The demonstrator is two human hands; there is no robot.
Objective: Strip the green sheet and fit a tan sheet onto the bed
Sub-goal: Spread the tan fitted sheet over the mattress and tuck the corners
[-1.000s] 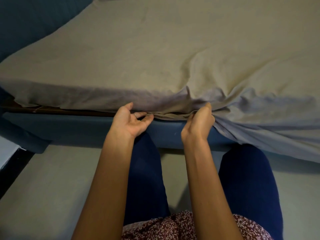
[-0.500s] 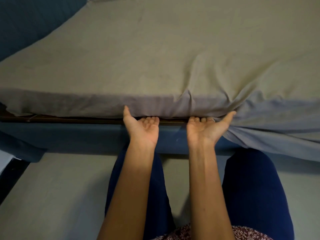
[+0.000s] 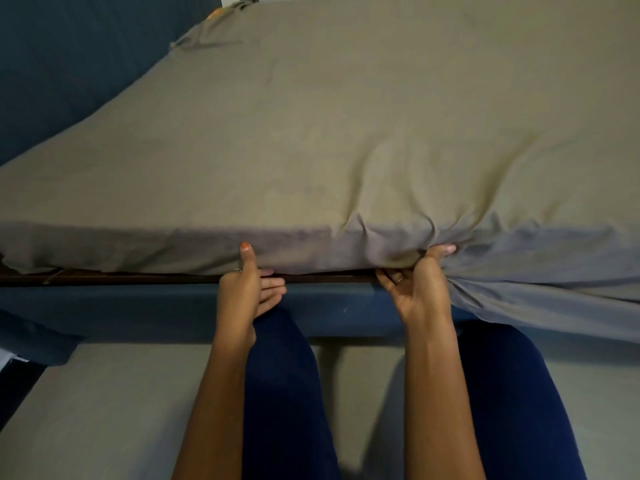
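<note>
- Covering the mattress top and its near side, one tan sheet lies spread over one bed, wrinkled toward the right where loose cloth hangs down.
- Two bare hands work at the near edge.
- Left hand: thumb up against the sheet's side, fingers loosely curled below the edge, holding nothing.
- Right hand: fingers closed around a bunched fold of sheet.
- One dark bed frame shows beneath.

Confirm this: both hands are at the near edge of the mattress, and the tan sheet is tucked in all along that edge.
Not all along. In the head view, right of the right hand the tan sheet hangs loose over the bed frame. Both hands are at the near edge; left hand.
</note>
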